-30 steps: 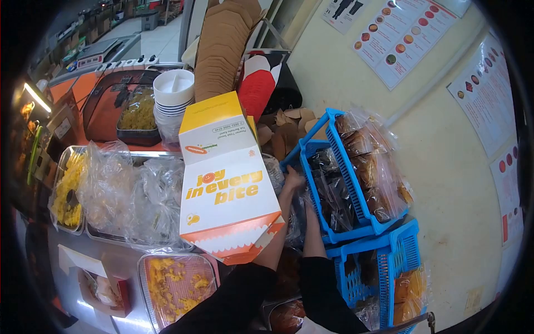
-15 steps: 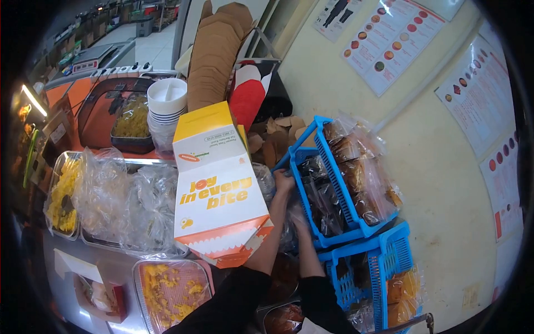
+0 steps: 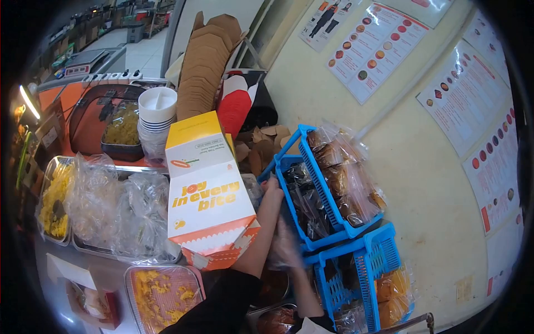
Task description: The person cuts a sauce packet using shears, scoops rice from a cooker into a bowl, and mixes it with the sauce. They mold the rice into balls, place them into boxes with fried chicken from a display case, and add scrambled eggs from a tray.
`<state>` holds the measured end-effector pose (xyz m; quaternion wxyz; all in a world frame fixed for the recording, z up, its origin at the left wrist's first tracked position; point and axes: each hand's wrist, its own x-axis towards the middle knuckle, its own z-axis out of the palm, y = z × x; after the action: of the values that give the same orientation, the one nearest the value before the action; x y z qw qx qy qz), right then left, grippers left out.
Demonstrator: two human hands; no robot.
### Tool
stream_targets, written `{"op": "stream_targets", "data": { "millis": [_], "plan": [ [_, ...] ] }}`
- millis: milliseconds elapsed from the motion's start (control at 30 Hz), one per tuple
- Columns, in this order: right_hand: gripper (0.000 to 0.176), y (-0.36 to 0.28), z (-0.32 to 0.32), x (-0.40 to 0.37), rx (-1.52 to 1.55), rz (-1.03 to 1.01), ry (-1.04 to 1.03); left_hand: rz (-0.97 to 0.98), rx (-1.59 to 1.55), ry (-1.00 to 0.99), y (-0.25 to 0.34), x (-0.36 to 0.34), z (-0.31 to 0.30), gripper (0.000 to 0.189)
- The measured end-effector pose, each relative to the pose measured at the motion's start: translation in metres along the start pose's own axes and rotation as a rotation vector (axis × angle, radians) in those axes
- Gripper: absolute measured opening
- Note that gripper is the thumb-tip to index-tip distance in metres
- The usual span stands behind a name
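My left hand (image 3: 271, 189) reaches past the white and orange printed box (image 3: 208, 186) to the left edge of the upper blue basket (image 3: 311, 245); its fingers are mostly hidden. My right hand (image 3: 286, 247), blurred and seemingly in a clear plastic glove, is lower, beside the basket's left side. What it holds, if anything, cannot be made out. Dark packets (image 3: 308, 200) lie in the basket, with bagged brown sauce packets (image 3: 347, 183) in its right compartment. The printed box stands left of my forearms, touched by neither hand.
Below is another blue basket (image 3: 361, 278) with orange packets. Trays of yellow food (image 3: 161, 292), plastic bags (image 3: 144, 211), a small open box (image 3: 92, 303), white bowls (image 3: 158, 106) and stacked brown cartons (image 3: 206, 61) stand to the left. Dark-filled metal containers (image 3: 275, 320) are below my forearms.
The view has shifted, so most things appear further left. My right hand has moved down and back along the basket's side, while my left hand stays near the basket's edge.
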<state>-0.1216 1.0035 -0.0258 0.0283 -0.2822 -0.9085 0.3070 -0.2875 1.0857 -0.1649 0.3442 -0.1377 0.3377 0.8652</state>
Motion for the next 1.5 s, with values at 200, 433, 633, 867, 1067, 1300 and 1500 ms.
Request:
{"op": "stream_targets", "data": {
  "millis": [200,433,633,867,1067,1300,1500],
  "plan": [
    [0.05,0.04,0.027,0.017,-0.207,-0.298,0.016,-0.004,-0.028,0.012,0.013,-0.005,0.012,0.063],
    [0.044,0.085,0.056,0.039,0.012,-0.299,-0.048,-0.015,-0.055,0.055,0.022,-0.014,0.029,0.063],
    [0.044,0.036,0.019,0.008,-0.092,-0.264,-0.041,-0.04,-0.111,0.097,0.029,-0.023,0.036,0.063],
    [0.034,0.026,-0.048,-0.054,-0.317,-0.387,-0.156,-0.033,-0.325,0.476,0.057,-0.088,0.071,0.062],
    [0.019,-0.095,-0.149,-0.193,0.251,-0.359,0.133,0.525,0.218,0.272,0.051,-0.267,0.081,0.059],
    [0.035,-0.083,-0.138,-0.211,0.202,-0.859,0.013,0.743,0.679,-0.572,0.114,-0.457,-0.061,0.082],
    [0.06,-0.107,-0.025,-0.26,0.555,-0.723,-0.333,0.705,0.843,-0.331,0.138,-0.535,-0.164,0.071]
  ]
}}
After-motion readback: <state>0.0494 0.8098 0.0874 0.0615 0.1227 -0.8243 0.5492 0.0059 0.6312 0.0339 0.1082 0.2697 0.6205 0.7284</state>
